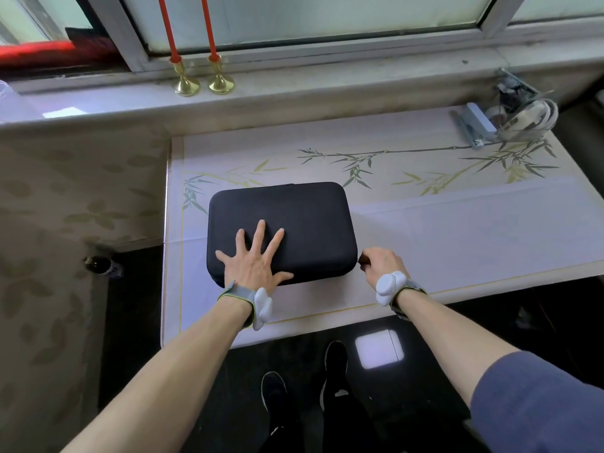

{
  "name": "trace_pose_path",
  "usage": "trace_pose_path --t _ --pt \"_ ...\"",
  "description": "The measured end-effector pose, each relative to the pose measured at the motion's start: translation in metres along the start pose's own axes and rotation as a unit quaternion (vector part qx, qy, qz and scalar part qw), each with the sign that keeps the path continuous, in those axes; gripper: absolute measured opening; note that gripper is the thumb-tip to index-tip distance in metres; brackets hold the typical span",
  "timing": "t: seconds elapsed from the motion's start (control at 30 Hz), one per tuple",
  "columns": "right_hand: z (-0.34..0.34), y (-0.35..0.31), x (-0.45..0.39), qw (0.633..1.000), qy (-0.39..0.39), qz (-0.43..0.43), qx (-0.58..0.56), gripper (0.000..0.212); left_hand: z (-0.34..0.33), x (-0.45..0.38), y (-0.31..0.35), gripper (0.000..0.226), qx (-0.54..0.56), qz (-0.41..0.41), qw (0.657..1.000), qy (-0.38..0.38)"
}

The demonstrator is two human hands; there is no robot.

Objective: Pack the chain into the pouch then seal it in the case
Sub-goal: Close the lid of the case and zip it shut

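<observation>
Views: one only, worn on the person's head; nothing shared with a second view
Facing: forward and steeply down onto the table (457, 223); window sill (294, 96) across the top of the frame
Nearness: close, at arm's length; both forearms run in from the lower corners; the case (294, 210) sits just left of centre
Lens: wide-angle; table edges and window frame bow outward
Bottom of frame: the person's own shoes (304, 380) on dark floor; straight-down look there

Table (457, 230) right of case (294, 210) open; far-corner clutter (516, 119), perhaps cables
</observation>
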State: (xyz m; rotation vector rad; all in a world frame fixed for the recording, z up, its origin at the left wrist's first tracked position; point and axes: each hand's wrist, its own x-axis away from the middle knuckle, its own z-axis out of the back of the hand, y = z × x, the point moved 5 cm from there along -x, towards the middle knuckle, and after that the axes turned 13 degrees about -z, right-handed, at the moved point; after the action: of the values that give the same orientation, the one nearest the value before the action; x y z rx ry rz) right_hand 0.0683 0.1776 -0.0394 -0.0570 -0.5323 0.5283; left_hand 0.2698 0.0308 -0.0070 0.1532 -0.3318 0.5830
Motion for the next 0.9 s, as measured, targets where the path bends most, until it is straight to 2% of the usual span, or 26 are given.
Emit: trace_pose_path --t 0.2,0.37,0.47,0.57,0.73,0.9 --pt "-0.006 -0.003 0.017 0.999 0.03 0.011 0.005 0.021 -0.004 0.0 -0.001 0.087 -0.006 0.003 1.0 0.021" --pt "-0.003 -0.006 0.016 0.999 0.032 -0.005 0.033 0.025 -0.005 0.008 -0.025 0.097 0.039 0.002 0.997 0.066" --pt "-0.003 -0.011 0.016 0.999 0.026 -0.015 0.024 0.024 -0.024 0.025 -0.06 0.099 0.167 0.1 0.978 0.07" --pt "-0.007 -0.013 0.018 0.999 0.026 -0.025 0.006 0.023 -0.034 0.031 -0.064 0.099 0.287 0.124 0.946 0.089" --pt "-0.011 -0.016 0.027 0.999 0.019 -0.03 -0.006 0.021 -0.027 0.03 -0.061 0.097 0.279 0.139 0.945 0.096" --pt "-0.018 -0.042 0.031 0.999 -0.01 0.008 -0.034 0.021 -0.019 0.028 -0.05 0.096 0.29 0.158 0.94 0.087"
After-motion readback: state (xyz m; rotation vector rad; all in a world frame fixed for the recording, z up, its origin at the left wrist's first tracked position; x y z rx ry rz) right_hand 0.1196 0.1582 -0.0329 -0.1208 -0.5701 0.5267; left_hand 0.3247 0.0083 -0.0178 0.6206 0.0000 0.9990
